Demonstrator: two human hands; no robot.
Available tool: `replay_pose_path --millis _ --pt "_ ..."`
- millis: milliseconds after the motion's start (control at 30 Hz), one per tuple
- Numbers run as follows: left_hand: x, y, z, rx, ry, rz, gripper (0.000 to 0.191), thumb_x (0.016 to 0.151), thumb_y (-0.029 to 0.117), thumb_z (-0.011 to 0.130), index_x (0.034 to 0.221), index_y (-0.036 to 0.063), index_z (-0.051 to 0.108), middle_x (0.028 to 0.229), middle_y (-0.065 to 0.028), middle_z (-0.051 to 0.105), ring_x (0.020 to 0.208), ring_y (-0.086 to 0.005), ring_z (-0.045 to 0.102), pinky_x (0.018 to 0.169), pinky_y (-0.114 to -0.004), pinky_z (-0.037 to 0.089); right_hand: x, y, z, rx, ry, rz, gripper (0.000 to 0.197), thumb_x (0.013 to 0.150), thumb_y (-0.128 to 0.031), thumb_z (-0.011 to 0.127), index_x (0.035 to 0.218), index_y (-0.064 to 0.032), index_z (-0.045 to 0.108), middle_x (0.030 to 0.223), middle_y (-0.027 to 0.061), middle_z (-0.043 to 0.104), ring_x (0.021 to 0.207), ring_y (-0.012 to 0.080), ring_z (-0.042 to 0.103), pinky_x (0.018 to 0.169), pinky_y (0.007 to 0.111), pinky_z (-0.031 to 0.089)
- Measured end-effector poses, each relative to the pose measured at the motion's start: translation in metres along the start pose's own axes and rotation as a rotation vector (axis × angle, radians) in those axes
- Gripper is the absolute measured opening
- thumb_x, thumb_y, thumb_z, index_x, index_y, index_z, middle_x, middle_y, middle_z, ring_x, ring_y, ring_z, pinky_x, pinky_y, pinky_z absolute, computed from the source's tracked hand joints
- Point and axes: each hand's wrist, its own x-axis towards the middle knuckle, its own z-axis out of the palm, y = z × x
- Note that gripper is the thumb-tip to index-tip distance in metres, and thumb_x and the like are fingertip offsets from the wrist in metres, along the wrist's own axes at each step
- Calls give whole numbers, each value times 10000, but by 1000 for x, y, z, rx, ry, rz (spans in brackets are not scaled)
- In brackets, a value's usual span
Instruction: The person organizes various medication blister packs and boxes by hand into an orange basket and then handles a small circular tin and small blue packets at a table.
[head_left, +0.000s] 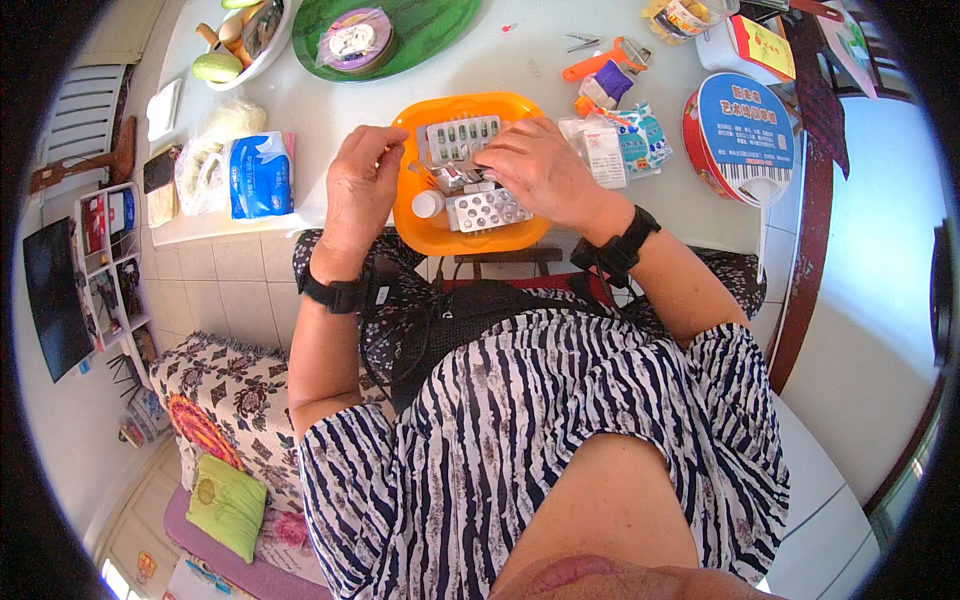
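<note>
An orange plastic basket (409, 238) sits at the table edge before me. In it lie a blister pack of green capsules (463, 137), a silver blister pack of tablets (491, 210), a small white-capped bottle (428, 204) and a small foil packet (457, 177). My left hand (364, 191) is at the basket's left rim, fingers curled; whether anything small is between them is hidden. Over the basket's right side reaches my right hand (544, 176), its fingertips bent down by the foil packet. I cannot tell whether they grip it.
Left of the basket are a blue tissue pack (262, 176) and a clear plastic bag (202, 176). To the right lie packets (641, 142), an orange peeler (600, 64) and a round fan (742, 139). Behind stand a green tray (427, 37) and a white bowl (276, 56) of vegetables.
</note>
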Motion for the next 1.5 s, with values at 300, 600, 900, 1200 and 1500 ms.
replay_pose_path --millis 300,600,900,1200,1500 --pt "23 8 14 300 -159 168 238 812 29 691 1041 27 626 951 -141 644 806 -321 654 694 -370 541 -4 -5 -4 20 -62 59 235 805 -55 666 1037 -58 631 993 107 659 988 284 605 904 419 449" --pt "27 13 26 683 -453 92 296 777 114 726 1004 30 556 960 -157 587 808 -340 652 670 -414 548 -6 -3 -2 0 -72 56 151 802 -51 657 953 -51 638 962 86 638 961 285 590 856 410 451" --pt "25 6 26 580 -413 125 293 769 107 731 977 32 539 1002 -170 575 827 -362 641 678 -434 546 -3 -5 3 -13 108 60 91 781 -96 622 841 -64 682 1070 156 587 977 345 562 859 433 449" --pt "8 11 4 220 -327 200 248 777 -2 685 982 50 554 1003 -145 580 833 -380 630 696 -426 528 -7 -9 -1 46 73 58 123 765 -75 626 871 -47 683 1055 137 599 967 325 568 827 436 470" --pt "-9 26 -5 40 -341 86 256 795 -24 677 1043 16 626 959 -148 617 845 -341 640 727 -376 535 -12 -13 -7 -6 -15 46 191 747 -60 674 938 -61 692 1056 107 619 944 307 585 845 415 467"
